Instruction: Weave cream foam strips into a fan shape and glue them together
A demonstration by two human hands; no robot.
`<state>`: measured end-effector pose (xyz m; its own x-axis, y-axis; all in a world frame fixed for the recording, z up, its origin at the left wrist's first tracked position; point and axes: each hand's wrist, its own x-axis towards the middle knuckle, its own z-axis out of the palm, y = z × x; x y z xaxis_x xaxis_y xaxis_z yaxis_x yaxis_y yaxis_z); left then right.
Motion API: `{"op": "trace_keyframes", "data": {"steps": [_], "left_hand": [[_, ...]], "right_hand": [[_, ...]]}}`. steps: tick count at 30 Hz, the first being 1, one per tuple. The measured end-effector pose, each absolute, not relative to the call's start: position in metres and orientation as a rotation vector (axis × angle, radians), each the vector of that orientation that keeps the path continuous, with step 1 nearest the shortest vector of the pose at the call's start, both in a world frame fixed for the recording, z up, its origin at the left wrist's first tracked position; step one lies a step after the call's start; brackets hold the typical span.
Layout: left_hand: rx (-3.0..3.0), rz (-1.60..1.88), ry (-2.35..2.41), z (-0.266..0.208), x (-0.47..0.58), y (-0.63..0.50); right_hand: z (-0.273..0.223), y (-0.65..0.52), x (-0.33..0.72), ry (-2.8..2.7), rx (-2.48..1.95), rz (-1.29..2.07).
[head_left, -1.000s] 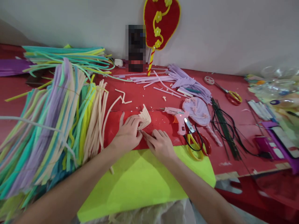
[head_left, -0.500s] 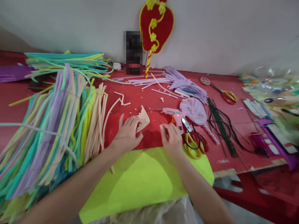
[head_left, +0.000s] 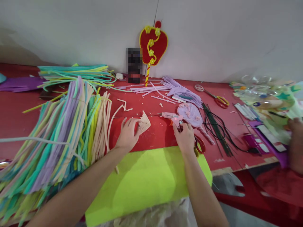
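My left hand (head_left: 127,134) holds the left edge of a small cream piece (head_left: 145,122), made of pipe cleaners bent into nested V shapes, at the red tabletop. My right hand (head_left: 185,137) has its fingers curled round the handle end of a pink hot glue gun (head_left: 171,116), which lies with its nozzle to the left. Under that hand lie scissors; one red handle loop (head_left: 200,145) shows, the rest is mostly hidden. A lilac fan-shaped piece (head_left: 189,114) lies just behind the glue gun.
Bundles of coloured pipe cleaners (head_left: 56,135) cover the left side. Lilac stems (head_left: 182,91) lie behind. A red fan (head_left: 157,45) and a blurred dark object (head_left: 134,66) stand by the wall. Lime fabric (head_left: 146,183) lies in front. Another person's arm (head_left: 295,145) shows at right.
My right hand has moved right onto the glue gun's handle. My left hand stays at the cream piece. The view has shifted, and another person's arm has come in at the right edge.
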<state>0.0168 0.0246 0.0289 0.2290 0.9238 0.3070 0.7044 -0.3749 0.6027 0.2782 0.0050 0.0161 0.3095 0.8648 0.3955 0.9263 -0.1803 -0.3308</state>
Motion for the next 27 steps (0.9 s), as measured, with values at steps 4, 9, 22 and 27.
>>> {"op": "trace_keyframes", "data": {"steps": [4,9,22,27], "left_hand": [[2.170,0.910,1.540,0.028,0.017,0.024],[2.208,0.906,1.560,0.029,0.016,0.023],[2.852,0.737,1.272,0.051,0.034,-0.007],[2.819,0.737,1.250,0.061,0.040,-0.009]], "right_hand": [[0.024,0.004,0.279,-1.590,-2.061,0.011],[0.050,0.010,0.310,-1.493,-2.005,0.008],[0.026,0.042,0.362,-1.609,-2.323,-0.128],[0.031,0.042,0.344,-1.578,-2.410,-0.124]]}}
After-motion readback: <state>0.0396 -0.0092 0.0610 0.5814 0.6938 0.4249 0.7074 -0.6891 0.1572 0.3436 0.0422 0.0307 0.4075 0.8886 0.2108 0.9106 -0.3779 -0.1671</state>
